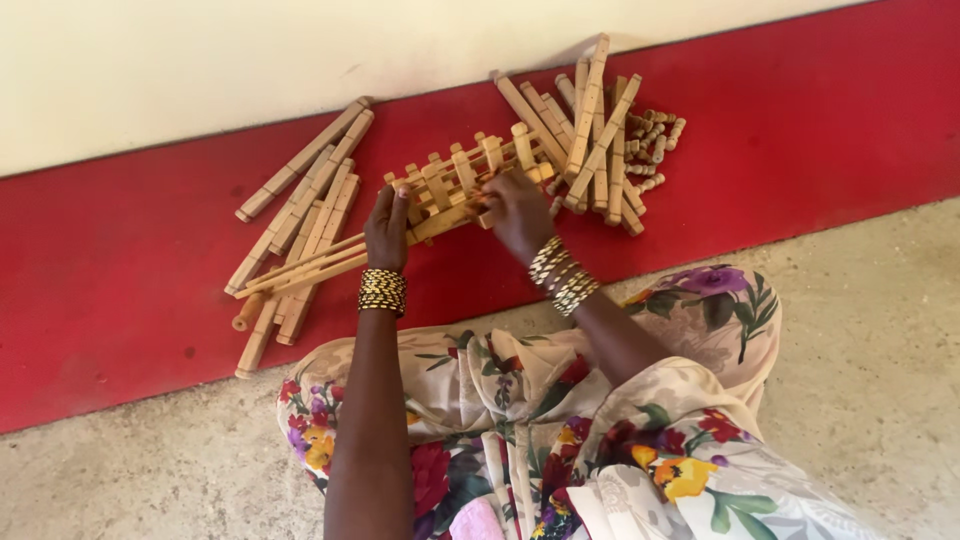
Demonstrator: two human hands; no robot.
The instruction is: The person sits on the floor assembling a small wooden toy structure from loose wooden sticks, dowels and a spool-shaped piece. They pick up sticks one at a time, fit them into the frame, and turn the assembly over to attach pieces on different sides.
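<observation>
Left hand [386,228]: fingers closed on near rail of wooden rack [462,180]. Right hand [517,212]: curled over rack's right end, gripping. Rack lies on red floor strip [130,260], between left sticks [300,230] and right sticks [590,130]. Pegs [652,145] beside right sticks.

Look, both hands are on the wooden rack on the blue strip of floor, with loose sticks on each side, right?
Not quite: the head view shows the strip is red, not blue. Both the left hand and right hand are on the wooden rack, with loose sticks on each side.
</observation>
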